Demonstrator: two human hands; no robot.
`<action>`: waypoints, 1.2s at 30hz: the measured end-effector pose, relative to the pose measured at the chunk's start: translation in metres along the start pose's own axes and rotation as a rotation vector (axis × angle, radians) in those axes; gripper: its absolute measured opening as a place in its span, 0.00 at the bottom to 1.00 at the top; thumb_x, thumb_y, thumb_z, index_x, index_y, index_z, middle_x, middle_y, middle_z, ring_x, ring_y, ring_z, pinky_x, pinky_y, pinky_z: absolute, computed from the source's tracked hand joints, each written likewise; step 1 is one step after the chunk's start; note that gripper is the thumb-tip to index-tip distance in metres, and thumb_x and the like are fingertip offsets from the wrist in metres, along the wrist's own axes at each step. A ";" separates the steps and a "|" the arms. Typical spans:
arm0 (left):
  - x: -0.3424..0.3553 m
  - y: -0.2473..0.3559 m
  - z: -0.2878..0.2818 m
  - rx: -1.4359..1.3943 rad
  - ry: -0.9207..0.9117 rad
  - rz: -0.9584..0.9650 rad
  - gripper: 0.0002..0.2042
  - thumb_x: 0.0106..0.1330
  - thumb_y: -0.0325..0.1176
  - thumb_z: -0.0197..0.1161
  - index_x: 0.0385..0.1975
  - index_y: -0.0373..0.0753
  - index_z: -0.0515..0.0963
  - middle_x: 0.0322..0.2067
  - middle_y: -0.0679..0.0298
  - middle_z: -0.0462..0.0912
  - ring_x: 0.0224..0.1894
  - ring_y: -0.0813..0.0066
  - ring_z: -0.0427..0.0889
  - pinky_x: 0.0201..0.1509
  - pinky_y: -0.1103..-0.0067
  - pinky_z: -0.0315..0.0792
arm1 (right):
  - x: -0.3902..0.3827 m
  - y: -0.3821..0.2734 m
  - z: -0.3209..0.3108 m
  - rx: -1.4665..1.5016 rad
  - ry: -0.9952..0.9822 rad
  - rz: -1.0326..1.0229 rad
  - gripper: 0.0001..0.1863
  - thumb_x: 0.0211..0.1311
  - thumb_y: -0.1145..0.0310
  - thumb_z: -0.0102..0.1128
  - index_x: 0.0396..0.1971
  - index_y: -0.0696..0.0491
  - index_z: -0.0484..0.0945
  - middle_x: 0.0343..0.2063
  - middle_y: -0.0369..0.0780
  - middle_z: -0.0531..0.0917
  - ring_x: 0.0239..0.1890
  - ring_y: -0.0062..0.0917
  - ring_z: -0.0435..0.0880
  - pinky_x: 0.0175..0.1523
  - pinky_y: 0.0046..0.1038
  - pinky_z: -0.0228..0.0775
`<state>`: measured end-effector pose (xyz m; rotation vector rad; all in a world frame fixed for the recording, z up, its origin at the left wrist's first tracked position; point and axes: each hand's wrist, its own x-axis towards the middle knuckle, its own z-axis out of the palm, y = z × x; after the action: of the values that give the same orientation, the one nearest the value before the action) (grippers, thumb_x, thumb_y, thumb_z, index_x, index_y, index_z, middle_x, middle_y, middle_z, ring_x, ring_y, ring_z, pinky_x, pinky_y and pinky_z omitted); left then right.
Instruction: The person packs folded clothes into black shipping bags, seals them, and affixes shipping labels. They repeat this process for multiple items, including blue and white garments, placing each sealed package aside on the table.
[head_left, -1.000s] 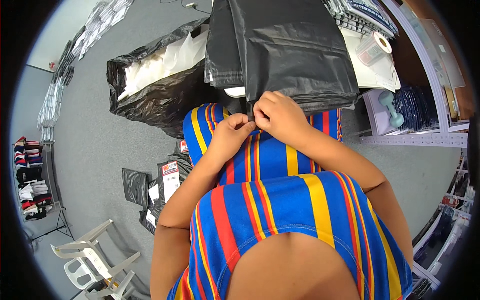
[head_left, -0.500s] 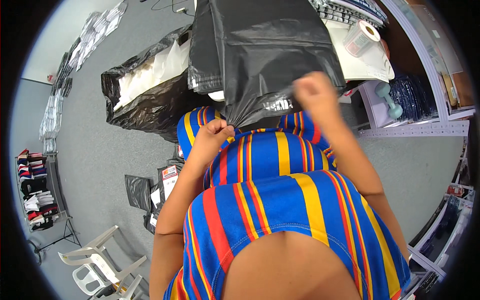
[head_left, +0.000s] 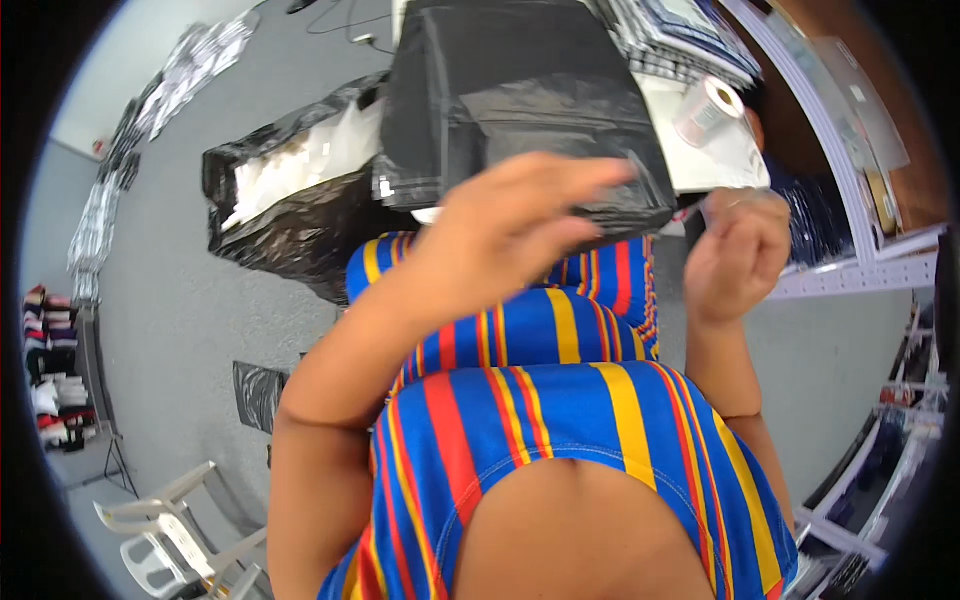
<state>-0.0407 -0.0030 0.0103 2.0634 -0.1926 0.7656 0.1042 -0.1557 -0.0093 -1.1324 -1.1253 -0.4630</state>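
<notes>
A black plastic mailer bag [head_left: 560,110] lies flat in front of me, its near edge over my striped lap. My left hand [head_left: 490,225] is above its near part, fingers stretched out and slightly blurred. Whether the fingertips touch the plastic I cannot tell. Off the right side of the bag, my right hand [head_left: 740,262] is raised with its fingers closed. A pale sliver shows at its fingers, too small and smeared to name.
A black sack [head_left: 300,220] with white contents stands left of the mailer. Right of it are a label roll [head_left: 709,110] on a white surface and folded packs [head_left: 680,40]. A white plastic chair [head_left: 180,530] stands lower left; shelving [head_left: 850,180] runs along the right.
My left hand has let go of the bag's near left corner, opened and moved right across it. My right hand has moved right and down, off the bag. The bag's near edge now lies flatter.
</notes>
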 end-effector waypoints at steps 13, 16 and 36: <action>-0.072 -0.149 -0.190 1.148 0.221 -0.566 0.10 0.56 0.33 0.51 0.34 0.37 0.74 0.32 0.56 0.76 0.36 0.61 0.74 0.40 0.72 0.67 | 0.038 0.017 0.039 0.051 -0.160 -0.020 0.09 0.54 0.70 0.53 0.34 0.59 0.72 0.23 0.34 0.73 0.21 0.15 0.67 0.28 0.16 0.59; -0.155 -0.203 -0.268 1.354 -0.285 -1.340 0.18 0.52 0.43 0.54 0.43 0.46 0.71 0.42 0.56 0.73 0.46 0.57 0.72 0.46 0.66 0.66 | 0.036 0.043 -0.005 0.018 0.074 0.262 0.10 0.58 0.74 0.45 0.39 0.61 0.68 0.18 0.33 0.68 0.21 0.13 0.62 0.28 0.14 0.57; -0.101 -0.136 -0.197 1.113 0.432 -0.292 0.15 0.48 0.27 0.57 0.39 0.36 0.71 0.41 0.50 0.69 0.47 0.58 0.65 0.51 0.71 0.60 | -0.075 0.137 -0.137 -0.995 -0.467 0.153 0.24 0.40 0.77 0.57 0.44 0.53 0.68 0.39 0.44 0.70 0.43 0.36 0.67 0.50 0.34 0.57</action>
<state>-0.1537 0.2191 -0.0649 2.7330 0.9597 1.2681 0.2436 -0.2374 -0.1396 -2.2668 -1.2073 -0.6859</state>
